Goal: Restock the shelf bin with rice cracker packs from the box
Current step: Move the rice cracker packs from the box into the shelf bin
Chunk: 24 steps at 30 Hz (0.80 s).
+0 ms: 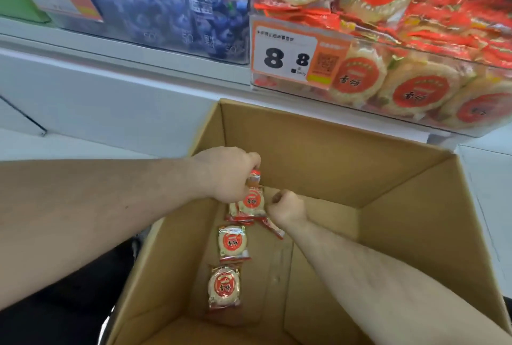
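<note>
Shop aisle, white shelving above, open cardboard box (318, 150) below at floor level. Clear shelf bin (388, 112) at upper right, already well filled with rice cracker packs, price tag (288, 56) on its front; to the left, a second clear bin (166, 12) of blue packets.

Left hand (227, 173) down inside the box, fingers curled round the top edge of a pack (250, 202). Right hand (288, 209) beside it, fingers curled at that pack's right edge; whether pinching it or the flat red pack (273, 227) beneath, impossible to tell.

Procedure, as judged: grip by the sealed edges, not across the brittle cracker face. Gather several per lift. Clear the box wall before turning up to the bin.

Count in the box: two loose packs, middle (232, 243) and near (224, 288); one gripped; one red one under it. At least four visible. Bin contents too many and too overlapped to count.
</note>
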### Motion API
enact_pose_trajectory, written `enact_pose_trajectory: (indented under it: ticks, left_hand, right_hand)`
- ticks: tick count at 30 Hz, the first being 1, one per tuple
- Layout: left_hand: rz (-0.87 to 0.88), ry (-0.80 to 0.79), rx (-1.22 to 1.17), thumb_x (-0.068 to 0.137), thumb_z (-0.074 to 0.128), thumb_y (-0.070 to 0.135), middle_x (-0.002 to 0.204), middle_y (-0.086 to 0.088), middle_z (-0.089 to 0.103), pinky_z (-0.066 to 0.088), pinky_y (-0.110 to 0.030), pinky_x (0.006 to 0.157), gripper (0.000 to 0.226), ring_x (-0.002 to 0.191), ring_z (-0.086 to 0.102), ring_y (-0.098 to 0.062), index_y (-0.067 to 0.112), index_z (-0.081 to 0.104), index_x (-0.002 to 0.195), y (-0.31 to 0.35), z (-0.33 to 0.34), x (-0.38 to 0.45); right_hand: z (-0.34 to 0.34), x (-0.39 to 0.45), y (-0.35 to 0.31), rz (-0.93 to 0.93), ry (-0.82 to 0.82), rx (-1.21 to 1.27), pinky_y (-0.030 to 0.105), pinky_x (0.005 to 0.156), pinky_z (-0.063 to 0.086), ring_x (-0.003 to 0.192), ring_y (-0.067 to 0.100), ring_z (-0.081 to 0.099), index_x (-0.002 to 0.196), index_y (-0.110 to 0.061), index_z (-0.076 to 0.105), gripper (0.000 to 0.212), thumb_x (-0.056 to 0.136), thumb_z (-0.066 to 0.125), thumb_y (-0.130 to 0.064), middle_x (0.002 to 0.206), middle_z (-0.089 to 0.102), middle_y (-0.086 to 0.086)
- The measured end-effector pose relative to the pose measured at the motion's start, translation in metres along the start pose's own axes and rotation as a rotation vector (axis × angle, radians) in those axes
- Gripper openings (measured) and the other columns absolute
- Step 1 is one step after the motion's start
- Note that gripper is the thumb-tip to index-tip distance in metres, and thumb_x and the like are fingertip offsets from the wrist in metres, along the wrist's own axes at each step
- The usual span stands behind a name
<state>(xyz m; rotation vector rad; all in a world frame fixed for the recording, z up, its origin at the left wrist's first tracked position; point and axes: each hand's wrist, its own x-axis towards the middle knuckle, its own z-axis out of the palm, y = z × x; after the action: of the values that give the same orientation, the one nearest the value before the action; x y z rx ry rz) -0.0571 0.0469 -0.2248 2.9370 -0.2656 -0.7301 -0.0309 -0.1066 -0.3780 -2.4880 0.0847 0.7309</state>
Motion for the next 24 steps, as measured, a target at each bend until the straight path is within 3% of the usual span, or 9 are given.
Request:
enact_pose_trajectory:
  ticks: [4,7,13,15,18,22,24]
  left_hand:
    - [-0.062,0.058,-0.059,0.087,0.052,0.005,0.112,-0.003,0.06,0.053,-0.039,0.085,0.045,0.101,0.061,-0.024,0.022,0.048,0.128,-0.008,0.016,0.002]
    - [-0.087,0.025,-0.148,0.087,0.052,0.004,0.114,-0.002,0.06,0.052,-0.038,0.087,0.049,0.101,0.062,-0.024,0.025,0.046,0.131,-0.008,0.023,-0.002]
    - [-0.257,-0.081,-0.569,0.086,0.058,0.008,0.114,0.001,0.064,0.055,-0.033,0.086,0.041,0.101,0.062,-0.017,0.026,0.053,0.122,-0.009,0.031,0.0]
    - [-0.329,-0.08,-0.737,0.086,0.059,0.007,0.113,0.0,0.062,0.057,-0.036,0.086,0.043,0.098,0.062,-0.017,0.025,0.052,0.124,-0.006,0.032,0.002]
    - [-0.409,-0.055,-0.896,0.083,0.064,0.01,0.112,-0.002,0.057,0.056,-0.039,0.089,0.056,0.097,0.06,-0.016,0.02,0.043,0.134,0.001,0.033,0.0]
    - [-0.559,0.033,-0.951,0.075,0.079,0.031,0.13,-0.005,0.045,0.048,-0.03,0.082,0.082,0.11,0.051,-0.02,0.016,0.031,0.14,0.006,0.034,-0.006]
    - [-0.567,0.053,-1.098,0.075,0.08,0.025,0.119,-0.003,0.057,0.055,-0.032,0.077,0.066,0.102,0.059,-0.018,0.016,0.042,0.129,0.006,0.034,-0.005]
  right_hand:
    - [0.046,0.03,0.006,0.176,-0.053,0.009,0.028,0.076,0.05,0.105,0.027,0.066,0.113,-0.018,0.06,0.05,0.08,0.062,-0.055,0.115,0.068,0.005]
    - [0.062,0.047,0.004,0.254,-0.079,0.072,0.031,0.077,0.05,0.106,0.027,0.065,0.123,-0.017,0.055,0.073,0.068,0.071,-0.063,0.118,0.067,0.006]
    - [0.059,0.051,0.011,0.21,-0.083,0.113,0.026,0.07,0.043,0.096,0.027,0.067,0.098,-0.013,0.068,0.029,0.083,0.072,-0.038,0.102,0.071,0.009]
    - [0.049,0.041,0.025,0.183,-0.136,0.246,0.026,0.061,0.045,0.073,0.022,0.063,0.08,-0.016,0.065,0.016,0.086,0.074,-0.027,0.079,0.067,0.004]
    - [0.024,0.024,0.035,0.217,-0.296,0.7,0.022,0.04,0.031,0.046,0.011,0.044,0.074,-0.016,0.055,0.022,0.087,0.073,-0.017,0.055,0.054,-0.002]
    - [-0.008,-0.006,0.013,0.129,-0.608,1.086,0.018,0.041,0.031,0.045,0.008,0.043,0.079,-0.015,0.054,0.014,0.084,0.066,-0.021,0.06,0.047,-0.001]
    - [-0.022,-0.019,-0.004,0.026,-0.737,1.132,0.017,0.045,0.035,0.047,0.007,0.046,0.078,-0.015,0.062,0.008,0.083,0.065,-0.02,0.063,0.053,0.0]
